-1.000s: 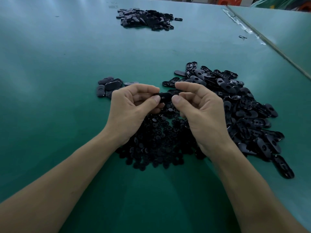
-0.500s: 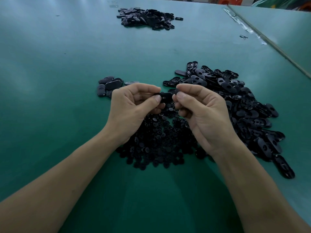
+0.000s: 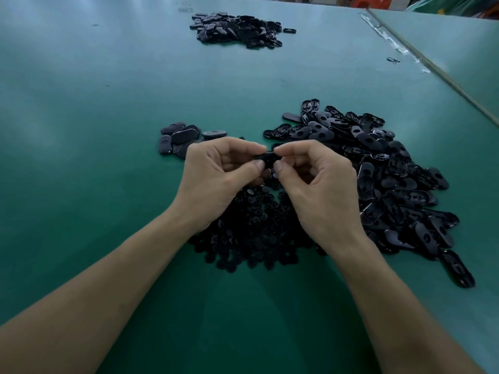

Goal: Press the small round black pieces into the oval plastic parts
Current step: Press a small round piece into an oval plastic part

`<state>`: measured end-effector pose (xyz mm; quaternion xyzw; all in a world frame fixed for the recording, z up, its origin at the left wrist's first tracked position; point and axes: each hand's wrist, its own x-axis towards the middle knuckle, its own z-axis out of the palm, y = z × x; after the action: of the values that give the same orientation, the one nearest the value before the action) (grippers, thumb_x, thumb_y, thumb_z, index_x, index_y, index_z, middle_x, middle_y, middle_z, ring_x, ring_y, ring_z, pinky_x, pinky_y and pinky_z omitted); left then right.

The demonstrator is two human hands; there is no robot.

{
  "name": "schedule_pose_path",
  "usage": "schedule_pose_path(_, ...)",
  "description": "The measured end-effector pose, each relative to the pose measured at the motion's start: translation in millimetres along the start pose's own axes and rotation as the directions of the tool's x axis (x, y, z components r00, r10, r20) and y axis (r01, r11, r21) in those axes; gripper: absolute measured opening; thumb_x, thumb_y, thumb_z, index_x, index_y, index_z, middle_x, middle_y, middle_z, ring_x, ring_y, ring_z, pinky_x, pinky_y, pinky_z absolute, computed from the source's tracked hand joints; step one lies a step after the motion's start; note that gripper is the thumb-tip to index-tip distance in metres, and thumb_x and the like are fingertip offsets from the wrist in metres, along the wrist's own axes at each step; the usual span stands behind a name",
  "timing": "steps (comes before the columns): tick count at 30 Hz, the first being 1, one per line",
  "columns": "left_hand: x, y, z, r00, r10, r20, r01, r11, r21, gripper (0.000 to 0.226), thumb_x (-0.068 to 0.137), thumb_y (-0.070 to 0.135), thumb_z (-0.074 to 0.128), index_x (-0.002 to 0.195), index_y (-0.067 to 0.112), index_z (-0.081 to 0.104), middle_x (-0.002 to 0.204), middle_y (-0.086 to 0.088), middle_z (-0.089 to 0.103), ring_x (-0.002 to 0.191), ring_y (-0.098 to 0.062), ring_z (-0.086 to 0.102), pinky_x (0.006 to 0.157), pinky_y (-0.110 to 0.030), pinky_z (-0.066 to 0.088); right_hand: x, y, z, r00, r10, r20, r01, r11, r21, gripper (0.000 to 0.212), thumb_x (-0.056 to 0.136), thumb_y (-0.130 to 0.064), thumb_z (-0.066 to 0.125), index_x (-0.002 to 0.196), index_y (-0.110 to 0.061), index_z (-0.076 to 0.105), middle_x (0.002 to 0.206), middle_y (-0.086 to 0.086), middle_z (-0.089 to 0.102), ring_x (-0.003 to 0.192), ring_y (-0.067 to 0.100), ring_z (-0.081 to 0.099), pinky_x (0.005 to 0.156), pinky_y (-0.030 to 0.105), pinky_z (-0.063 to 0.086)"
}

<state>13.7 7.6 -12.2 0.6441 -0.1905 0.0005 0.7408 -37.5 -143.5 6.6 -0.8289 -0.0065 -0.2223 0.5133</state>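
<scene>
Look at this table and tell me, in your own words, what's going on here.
A person works at a green table. The left hand and right hand pinch one black oval part between them, above a heap of small round pieces. Whether a round piece is already seated in it cannot be seen in their grip. A big pile of oval parts lies to the right, a small cluster to the left, and another pile far across.

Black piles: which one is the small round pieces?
The pile beneath the left hand and right hand, nearest the person; the other three hold larger ovals.
</scene>
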Motion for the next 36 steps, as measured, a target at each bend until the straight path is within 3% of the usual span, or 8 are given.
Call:
schedule_pose_path(5, -0.2, 1.1, 0.5, 1.0, 0.022, -0.001, -0.021, 0.998, 0.053, 0.021, 0.081, -0.002, 0.073, 0.09, 0.016, 0.076, 0.082, -0.002, 0.078, 0.072, -0.016, 0.074, 0.07, -0.026, 0.061, 0.1, -1.5, 0.4, 1.0, -0.016, 0.026, 0.016, 0.999, -0.033, 0.017, 0.09, -0.008, 0.072, 0.093, -0.024, 0.067, 0.081, -0.016, 0.068, 0.077, 0.0, 0.066, 0.07, 0.01, 0.05)
schedule_pose_path(10, -0.9, 1.3, 1.1, 1.0, 0.022, 0.0, -0.022, 0.989, 0.144, 0.019, 0.08, 0.002, 0.075, 0.09, 0.019, 0.077, 0.081, -0.003, 0.078, 0.071, -0.021, 0.074, 0.075, -0.04, 0.064, 1.3, -1.9, -2.5, 0.997, -0.04, 0.061, 0.047, 0.991, -0.121, 0.015, 0.091, -0.006, 0.07, 0.093, -0.021, 0.073, 0.083, -0.016, 0.07, 0.077, -0.002, 0.065, 0.068, 0.007, 0.046)
schedule_pose_path(13, -1.3, 2.4, 2.3, 1.0, 0.017, 0.009, -0.019, 0.983, 0.184, 0.019, 0.078, 0.004, 0.076, 0.09, 0.019, 0.077, 0.083, -0.003, 0.078, 0.071, -0.021, 0.075, 0.074, -0.036, 0.063, 2.4, -2.7, -3.8, 0.994, -0.07, 0.079, 0.083, 0.978, -0.19, 0.016, 0.091, -0.004, 0.069, 0.094, -0.019, 0.075, 0.082, -0.015, 0.068, 0.074, -0.009, 0.061, 0.068, 0.003, 0.042)
schedule_pose_path(17, -1.8, 2.5, 3.5, 0.999, 0.031, 0.032, -0.037, 0.978, 0.205, 0.026, 0.08, -0.008, 0.076, 0.093, 0.015, 0.076, 0.089, -0.004, 0.079, 0.08, -0.021, 0.076, 0.077, -0.031, 0.062, 1.2, -3.3, -1.9, 0.996, -0.056, 0.066, 0.069, 0.975, -0.209, 0.016, 0.091, -0.003, 0.068, 0.093, -0.018, 0.073, 0.076, -0.021, 0.062, 0.072, -0.014, 0.058, 0.066, -0.001, 0.038)
schedule_pose_path(24, -1.6, 3.2, 2.9, 0.999, 0.014, 0.044, -0.023, 0.979, 0.204, 0.029, 0.081, -0.011, 0.076, 0.09, 0.017, 0.075, 0.089, 0.0, 0.079, 0.081, -0.015, 0.075, 0.08, -0.03, 0.061, -0.7, -6.1, 0.2, 0.997, -0.075, 0.027, 0.079, 0.972, -0.221, 0.024, 0.089, -0.005, 0.07, 0.09, -0.023, 0.054, 0.072, -0.015, 0.06, 0.077, -0.007, 0.059, 0.063, 0.001, 0.039)
schedule_pose_path(30, -1.8, 1.9, 2.6, 0.999, 0.01, 0.047, -0.02, 0.977, 0.214, 0.028, 0.081, -0.005, 0.075, 0.091, 0.02, 0.076, 0.087, -0.001, 0.079, 0.077, -0.014, 0.075, 0.076, -0.027, 0.06, 2.6, -6.2, -6.0, 0.995, -0.038, 0.089, 0.054, 0.982, -0.18, 0.026, 0.09, -0.008, 0.072, 0.091, -0.026, 0.053, 0.076, -0.012, 0.062, 0.077, -0.004, 0.06, 0.065, 0.006, 0.043)
schedule_pose_path(36, -1.3, 3.0, 2.2, 0.997, 0.013, 0.07, -0.031, 0.962, 0.27, 0.03, 0.081, -0.011, 0.076, 0.093, 0.016, 0.074, 0.088, 0.0, 0.078, 0.081, -0.014, 0.075, 0.08, -0.027, 0.06, -0.9, -7.8, -0.4, 0.998, -0.049, 0.036, 0.056, 0.971, -0.234, 0.026, 0.088, -0.008, 0.072, 0.086, -0.023, 0.051, 0.07, -0.012, 0.061, 0.074, 0.0, 0.059, 0.059, 0.008, 0.042)
